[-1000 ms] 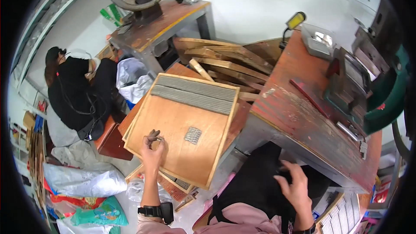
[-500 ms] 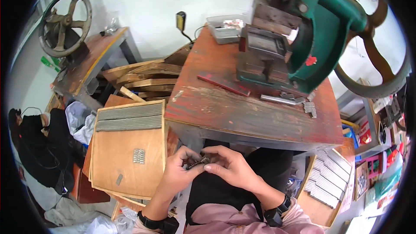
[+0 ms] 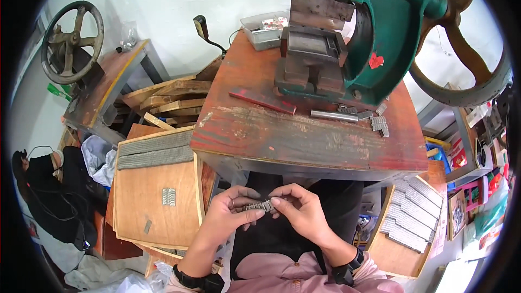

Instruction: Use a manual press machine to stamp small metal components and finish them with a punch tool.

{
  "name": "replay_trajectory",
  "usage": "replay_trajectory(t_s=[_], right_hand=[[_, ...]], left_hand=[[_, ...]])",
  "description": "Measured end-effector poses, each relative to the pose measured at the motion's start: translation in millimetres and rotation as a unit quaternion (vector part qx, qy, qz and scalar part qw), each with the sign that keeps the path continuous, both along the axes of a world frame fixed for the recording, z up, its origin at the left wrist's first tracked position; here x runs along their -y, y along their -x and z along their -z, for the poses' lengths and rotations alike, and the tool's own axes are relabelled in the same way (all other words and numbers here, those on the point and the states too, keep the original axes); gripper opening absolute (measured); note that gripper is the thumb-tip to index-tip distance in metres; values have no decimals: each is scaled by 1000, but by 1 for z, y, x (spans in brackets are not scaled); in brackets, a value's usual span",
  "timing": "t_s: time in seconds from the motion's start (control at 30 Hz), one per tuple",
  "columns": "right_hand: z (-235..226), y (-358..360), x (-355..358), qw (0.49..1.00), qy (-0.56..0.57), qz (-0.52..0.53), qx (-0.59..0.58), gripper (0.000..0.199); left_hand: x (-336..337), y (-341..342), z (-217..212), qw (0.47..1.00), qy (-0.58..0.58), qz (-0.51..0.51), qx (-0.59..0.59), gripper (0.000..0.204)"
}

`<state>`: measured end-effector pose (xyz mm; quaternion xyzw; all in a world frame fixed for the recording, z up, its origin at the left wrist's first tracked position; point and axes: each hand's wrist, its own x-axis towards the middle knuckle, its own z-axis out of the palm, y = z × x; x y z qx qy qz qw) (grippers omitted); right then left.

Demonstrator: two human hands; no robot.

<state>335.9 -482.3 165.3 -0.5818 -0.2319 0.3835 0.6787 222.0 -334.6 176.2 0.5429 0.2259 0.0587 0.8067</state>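
Above my lap, in front of the bench, both hands hold a short row of small grey metal pieces [image 3: 261, 206]. My left hand [image 3: 230, 212] is closed on the row's left part, thumb along its near side. At the right end, my right hand [image 3: 304, 214] pinches it between thumb and fingers. Fingers cover part of the row. To the left, a wooden tray [image 3: 130, 198] bears long grey rows [image 3: 154, 151] at its far end, a small block of metal pieces [image 3: 169, 197] and one separate piece [image 3: 147, 227].
A green hand press [image 3: 388, 38] with a large wheel stands on the worn red bench [image 3: 244, 141]. Nearby lie a red bar [image 3: 262, 101], a metal rod [image 3: 334, 115] and loose metal pieces [image 3: 379, 125]. Another tray [image 3: 393, 258] with grey rows sits at the right.
The row of metal pieces has turned and shows more openly between my hands. My right hand has shifted slightly right. The whole view has shifted a little.
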Motion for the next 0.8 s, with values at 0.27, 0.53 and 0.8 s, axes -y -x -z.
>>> replay_trajectory(t_s=[0.27, 0.53, 0.8], right_hand=[[-4, -16, 14, 963, -11, -47, 267, 25], [-7, -19, 18, 939, -32, -22, 341, 33], [2, -22, 18, 927, -59, 7, 369, 31]], left_hand=[[7, -7, -6, 1000, -15, -8, -24, 31], [18, -12, -7, 999, -26, -21, -15, 32], [24, -16, -3, 998, -25, -49, 11, 34]])
